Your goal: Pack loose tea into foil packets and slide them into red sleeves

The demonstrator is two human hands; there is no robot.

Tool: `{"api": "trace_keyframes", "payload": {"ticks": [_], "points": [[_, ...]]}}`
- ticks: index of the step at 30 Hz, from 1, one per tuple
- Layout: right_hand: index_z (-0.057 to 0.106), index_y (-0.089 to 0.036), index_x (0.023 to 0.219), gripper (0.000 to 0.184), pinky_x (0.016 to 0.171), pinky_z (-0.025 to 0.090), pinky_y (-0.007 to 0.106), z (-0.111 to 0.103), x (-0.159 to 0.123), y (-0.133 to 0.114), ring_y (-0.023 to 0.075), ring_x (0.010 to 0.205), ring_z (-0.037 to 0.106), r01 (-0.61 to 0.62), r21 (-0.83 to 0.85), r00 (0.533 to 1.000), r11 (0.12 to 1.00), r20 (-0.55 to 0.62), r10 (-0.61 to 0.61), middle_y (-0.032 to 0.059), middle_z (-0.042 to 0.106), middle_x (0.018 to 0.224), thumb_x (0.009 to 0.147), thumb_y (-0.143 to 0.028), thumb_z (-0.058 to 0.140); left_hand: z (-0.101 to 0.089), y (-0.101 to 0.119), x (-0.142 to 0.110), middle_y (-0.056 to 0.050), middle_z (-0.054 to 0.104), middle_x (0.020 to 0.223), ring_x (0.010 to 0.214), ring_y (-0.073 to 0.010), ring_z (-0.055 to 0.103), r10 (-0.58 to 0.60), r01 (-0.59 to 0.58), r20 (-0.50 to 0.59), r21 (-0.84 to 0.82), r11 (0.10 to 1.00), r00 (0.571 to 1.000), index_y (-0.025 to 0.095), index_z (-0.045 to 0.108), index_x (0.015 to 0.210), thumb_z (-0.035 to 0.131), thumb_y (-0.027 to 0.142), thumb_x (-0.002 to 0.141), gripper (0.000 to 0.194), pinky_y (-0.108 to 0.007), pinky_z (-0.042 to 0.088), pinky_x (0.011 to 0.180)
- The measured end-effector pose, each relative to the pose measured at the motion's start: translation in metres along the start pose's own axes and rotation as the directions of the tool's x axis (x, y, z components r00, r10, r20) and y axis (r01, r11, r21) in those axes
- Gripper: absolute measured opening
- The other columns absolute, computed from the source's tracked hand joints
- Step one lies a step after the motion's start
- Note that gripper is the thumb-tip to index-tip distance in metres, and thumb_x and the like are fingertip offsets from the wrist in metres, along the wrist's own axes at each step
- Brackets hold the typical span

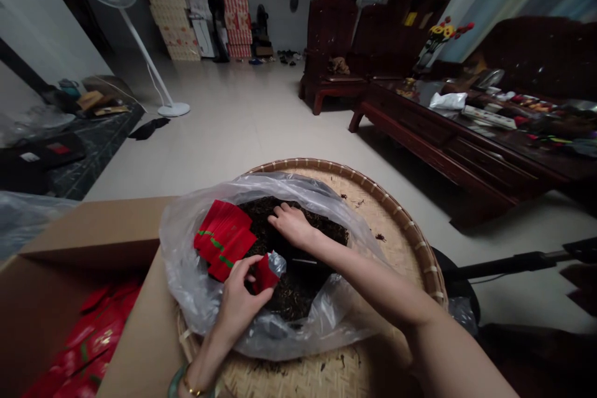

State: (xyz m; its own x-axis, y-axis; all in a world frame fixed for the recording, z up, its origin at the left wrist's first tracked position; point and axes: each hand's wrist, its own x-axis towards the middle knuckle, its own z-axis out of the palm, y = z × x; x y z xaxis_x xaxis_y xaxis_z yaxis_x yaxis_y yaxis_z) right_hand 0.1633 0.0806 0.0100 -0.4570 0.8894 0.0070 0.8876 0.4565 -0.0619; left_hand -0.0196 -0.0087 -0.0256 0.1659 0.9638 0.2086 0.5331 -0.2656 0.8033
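My left hand [240,295] pinches a small red packet [265,275] between thumb and fingers; its open silver-lined mouth faces right. Dark dried tea leaves [291,301] fill a clear plastic bag [186,273] with its rim rolled down. Over the leaves at the far side, my right hand [293,224] has its fingers bent together at the leaves; what lies between the fingertips is mostly hidden. A fanned stack of red packets [226,233] with green marks lies on the leaves, left of my hands. Below my right wrist, a dark area with a pale edge is unclear.
The bag stands on a round woven bamboo tray [387,217] with scattered leaf bits. A cardboard box [107,224] at left holds many red packets [97,342]. A black pole [504,264] reaches in from the right. Beyond are a cluttered wooden table [420,118] and a fan [158,74].
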Motion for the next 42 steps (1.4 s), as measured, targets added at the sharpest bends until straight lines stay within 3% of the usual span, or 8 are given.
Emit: {"api": "trace_keyframes", "payload": {"ticks": [9, 14, 18, 21, 24, 28, 34, 42], "points": [[0.063, -0.018, 0.098, 0.023, 0.079, 0.044, 0.033, 0.003, 0.0, 0.015, 0.0256, 0.102, 0.05, 0.009, 0.088, 1.0, 0.996, -0.022, -0.007, 0.0123, 0.06, 0.1, 0.084, -0.008, 0.046, 0.003, -0.006, 0.0, -0.004, 0.064, 0.088, 0.059, -0.0122, 0.057, -0.045, 0.044, -0.014, -0.064, 0.997, 0.999, 0.016, 0.058, 0.103, 0.067, 0.03, 0.064, 0.042, -0.027, 0.052, 0.06], [0.064, -0.018, 0.097, 0.029, 0.085, 0.043, 0.032, -0.002, -0.002, 0.016, 0.0209, 0.096, 0.057, -0.018, 0.463, 0.981, 0.886, -0.162, 0.105, 0.0069, 0.065, 0.099, 0.073, -0.004, 0.054, 0.003, -0.008, -0.001, -0.004, 0.064, 0.087, 0.059, -0.0119, 0.057, -0.052, 0.048, -0.045, -0.088, 0.995, 0.998, 0.017, 0.057, 0.103, 0.068, 0.03, 0.064, 0.043, -0.027, 0.053, 0.059], [0.064, -0.02, 0.1, 0.031, 0.092, 0.042, 0.033, -0.007, -0.012, 0.009, 0.0184, 0.097, 0.059, -0.027, 0.871, 0.9, 0.491, -0.193, 0.391, 0.0032, 0.066, 0.103, 0.071, -0.013, 0.059, 0.006, -0.012, -0.001, -0.006, 0.064, 0.093, 0.06, -0.0115, 0.058, -0.079, 0.071, -0.046, -0.152, 0.986, 0.996, 0.016, 0.056, 0.104, 0.069, 0.03, 0.064, 0.045, -0.026, 0.054, 0.06], [0.063, -0.02, 0.099, 0.03, 0.08, 0.048, 0.031, -0.002, -0.018, 0.002, 0.0162, 0.084, 0.061, -0.064, 0.996, 0.873, -0.058, 0.084, 0.48, 0.0016, 0.067, 0.093, 0.069, -0.019, 0.058, 0.007, -0.014, -0.002, -0.008, 0.064, 0.097, 0.063, -0.0119, 0.06, -0.083, 0.073, -0.046, -0.189, 0.979, 0.995, 0.015, 0.056, 0.106, 0.069, 0.032, 0.065, 0.046, -0.026, 0.054, 0.062], [0.062, -0.017, 0.092, 0.024, 0.065, 0.05, 0.028, 0.004, -0.025, -0.005, 0.0151, 0.069, 0.061, -0.063, 0.834, 0.886, -0.548, 0.299, 0.354, 0.0025, 0.066, 0.08, 0.073, -0.022, 0.05, 0.006, -0.014, -0.002, -0.008, 0.063, 0.099, 0.067, -0.0131, 0.062, -0.08, 0.069, -0.044, -0.2, 0.977, 0.996, 0.015, 0.056, 0.106, 0.069, 0.033, 0.066, 0.046, -0.027, 0.054, 0.064], [0.059, -0.016, 0.09, 0.03, 0.06, 0.051, 0.033, 0.006, -0.034, -0.015, 0.0183, 0.062, 0.06, -0.056, 0.528, 0.887, -0.848, 0.416, 0.201, 0.0041, 0.063, 0.066, 0.082, -0.038, 0.04, 0.005, -0.012, -0.003, -0.008, 0.064, 0.097, 0.067, -0.0134, 0.062, -0.058, 0.051, -0.032, -0.183, 0.982, 0.998, 0.015, 0.057, 0.106, 0.069, 0.03, 0.066, 0.044, -0.027, 0.054, 0.065], [0.057, -0.018, 0.082, 0.034, 0.059, 0.052, 0.033, 0.005, -0.041, -0.029, 0.0172, 0.057, 0.059, 0.07, 0.343, 0.804, -0.937, 0.537, 0.257, 0.0046, 0.062, 0.062, 0.089, -0.042, 0.035, 0.006, -0.011, -0.003, -0.007, 0.064, 0.098, 0.067, -0.0136, 0.062, -0.058, 0.058, 0.001, -0.175, 0.983, 0.998, 0.016, 0.056, 0.107, 0.068, 0.031, 0.066, 0.045, -0.027, 0.054, 0.065], [0.059, -0.013, 0.09, 0.033, 0.058, 0.054, 0.029, -0.008, -0.047, -0.037, 0.0172, 0.064, 0.065, 0.155, 0.235, 0.794, -0.959, 0.548, 0.263, 0.0076, 0.067, 0.07, 0.093, -0.032, 0.032, 0.009, -0.018, -0.003, -0.008, 0.063, 0.1, 0.082, -0.0176, 0.064, -0.047, 0.043, -0.01, -0.208, 0.977, 0.999, 0.017, 0.056, 0.106, 0.068, 0.032, 0.067, 0.044, -0.028, 0.056, 0.07]]}}
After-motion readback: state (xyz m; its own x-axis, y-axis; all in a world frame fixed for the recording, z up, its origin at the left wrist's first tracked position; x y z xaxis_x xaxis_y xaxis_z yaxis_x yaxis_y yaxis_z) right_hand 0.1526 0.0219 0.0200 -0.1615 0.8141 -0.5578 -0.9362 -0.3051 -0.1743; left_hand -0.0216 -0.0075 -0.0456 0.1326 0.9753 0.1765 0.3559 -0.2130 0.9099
